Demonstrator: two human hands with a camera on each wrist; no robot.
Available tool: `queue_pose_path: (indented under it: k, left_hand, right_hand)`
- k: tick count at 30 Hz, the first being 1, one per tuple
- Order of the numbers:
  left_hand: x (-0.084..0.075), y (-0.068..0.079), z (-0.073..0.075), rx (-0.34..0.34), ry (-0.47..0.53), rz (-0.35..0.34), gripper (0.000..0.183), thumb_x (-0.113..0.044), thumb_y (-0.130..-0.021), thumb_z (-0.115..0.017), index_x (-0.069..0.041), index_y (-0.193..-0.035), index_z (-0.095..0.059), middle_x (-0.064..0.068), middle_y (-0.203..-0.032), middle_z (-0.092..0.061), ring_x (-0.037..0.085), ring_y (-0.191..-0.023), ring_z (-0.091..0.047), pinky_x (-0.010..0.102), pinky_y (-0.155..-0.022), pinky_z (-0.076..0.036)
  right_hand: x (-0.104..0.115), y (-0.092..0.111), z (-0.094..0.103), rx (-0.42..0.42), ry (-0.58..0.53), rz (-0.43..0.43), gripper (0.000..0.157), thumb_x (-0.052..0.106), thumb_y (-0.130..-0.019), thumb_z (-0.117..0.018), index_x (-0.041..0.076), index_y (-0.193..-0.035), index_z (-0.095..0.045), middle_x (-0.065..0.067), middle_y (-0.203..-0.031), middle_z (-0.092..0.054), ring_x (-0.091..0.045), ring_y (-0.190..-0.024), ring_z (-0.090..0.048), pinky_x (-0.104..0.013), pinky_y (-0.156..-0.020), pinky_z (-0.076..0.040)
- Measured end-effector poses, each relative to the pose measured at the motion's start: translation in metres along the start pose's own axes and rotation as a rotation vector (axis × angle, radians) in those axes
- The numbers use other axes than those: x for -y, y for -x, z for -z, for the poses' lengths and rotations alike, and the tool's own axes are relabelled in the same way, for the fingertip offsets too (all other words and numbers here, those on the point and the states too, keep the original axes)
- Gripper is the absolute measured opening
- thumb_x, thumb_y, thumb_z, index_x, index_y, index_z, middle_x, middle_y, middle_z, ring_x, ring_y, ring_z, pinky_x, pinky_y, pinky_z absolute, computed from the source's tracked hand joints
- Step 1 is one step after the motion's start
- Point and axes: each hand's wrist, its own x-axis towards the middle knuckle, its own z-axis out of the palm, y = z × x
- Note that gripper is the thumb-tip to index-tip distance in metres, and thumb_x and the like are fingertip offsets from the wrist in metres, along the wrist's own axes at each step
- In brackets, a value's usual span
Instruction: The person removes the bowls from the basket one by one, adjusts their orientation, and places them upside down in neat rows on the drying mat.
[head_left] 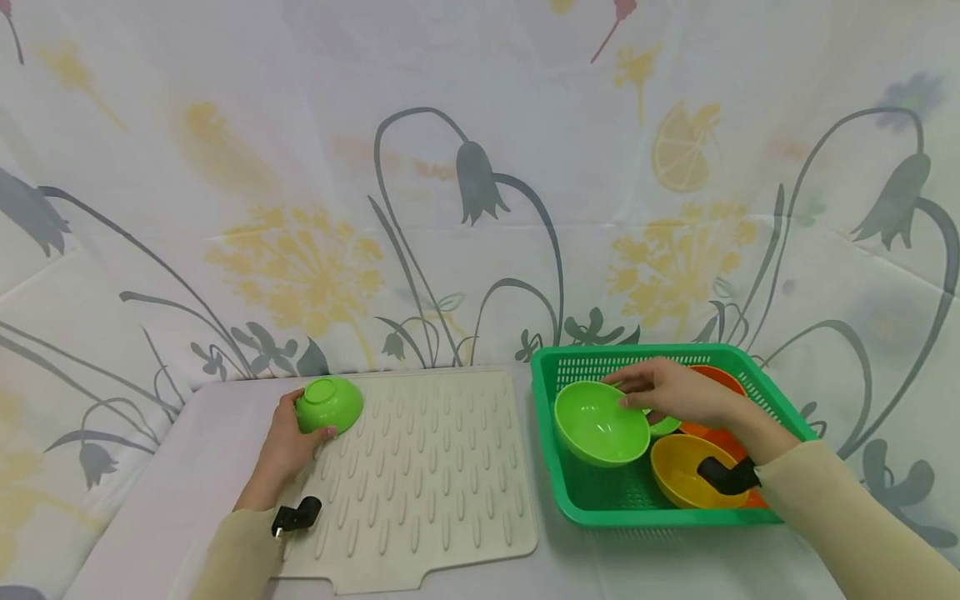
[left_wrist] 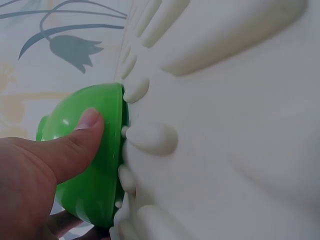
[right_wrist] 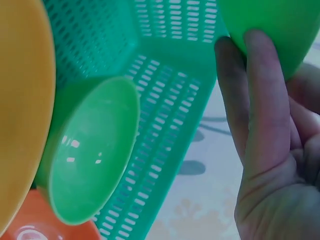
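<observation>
At the far left corner of a cream ribbed drying mat [head_left: 420, 500], my left hand [head_left: 291, 446] grips a small green bowl [head_left: 333, 407] that sits upside down. The left wrist view has the thumb on the side of that bowl [left_wrist: 90, 170], its rim down against the mat's ridges. My right hand [head_left: 678, 392] holds a second green bowl [head_left: 600, 425] by its rim, over the left part of a green plastic basket [head_left: 558, 500]. This bowl's open side tilts toward the head camera. In the right wrist view fingers press the bowl's outside [right_wrist: 280, 30].
Inside the basket are a yellow bowl [head_left: 675, 477], another green bowl [right_wrist: 95, 155] lying tilted on its side, and orange bowls [head_left: 723, 377]. Basket and mat stand side by side on a white-covered table. Behind them hangs a flower-printed cloth [head_left: 480, 275].
</observation>
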Motion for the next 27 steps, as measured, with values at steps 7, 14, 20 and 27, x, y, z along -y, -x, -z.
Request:
queue_pose_path:
  k: [7,14,20,27]
  left_hand:
    - [0.002,-0.002,-0.002,0.006,-0.018,-0.003,0.086,-0.011,-0.094,-0.068,0.010,-0.151,-0.008,0.040,-0.148,-0.020,0.054,-0.139,-0.021,0.064,-0.113,-0.020]
    - [0.003,-0.003,-0.001,-0.003,-0.047,-0.028,0.086,-0.012,-0.093,-0.069,0.012,-0.150,-0.009,0.043,-0.144,-0.023,0.056,-0.136,-0.025,0.065,-0.111,-0.023]
    - [0.003,-0.003,0.001,0.013,-0.063,-0.023,0.087,-0.015,-0.094,-0.069,0.010,-0.152,-0.009,0.042,-0.146,-0.023,0.056,-0.136,-0.025,0.065,-0.110,-0.024]
    - [0.002,-0.003,0.002,0.025,-0.053,-0.030,0.089,-0.016,-0.094,-0.069,0.010,-0.152,-0.007,0.042,-0.147,-0.022,0.056,-0.137,-0.024,0.066,-0.110,-0.023]
  right_hand:
    - [0.011,0.005,-0.007,-0.065,-0.055,0.012,0.047,0.021,-0.099,-0.064,0.003,-0.142,-0.053,-0.021,-0.136,-0.058,-0.035,-0.120,-0.059,-0.040,-0.080,-0.059]
    - [0.025,0.007,-0.025,-0.116,-0.134,0.014,0.049,0.023,-0.099,-0.064,0.003,-0.142,-0.053,-0.020,-0.135,-0.058,-0.033,-0.118,-0.059,-0.042,-0.080,-0.059]
    - [0.039,0.006,-0.045,-0.123,-0.218,0.007,0.046,0.018,-0.099,-0.064,0.001,-0.140,-0.054,-0.020,-0.130,-0.062,-0.028,-0.106,-0.066,-0.040,-0.079,-0.059]
    - [0.051,0.006,-0.073,-0.128,-0.220,0.047,0.042,0.016,-0.097,-0.066,0.001,-0.136,-0.058,-0.018,-0.121,-0.067,-0.026,-0.097,-0.069,-0.041,-0.072,-0.061]
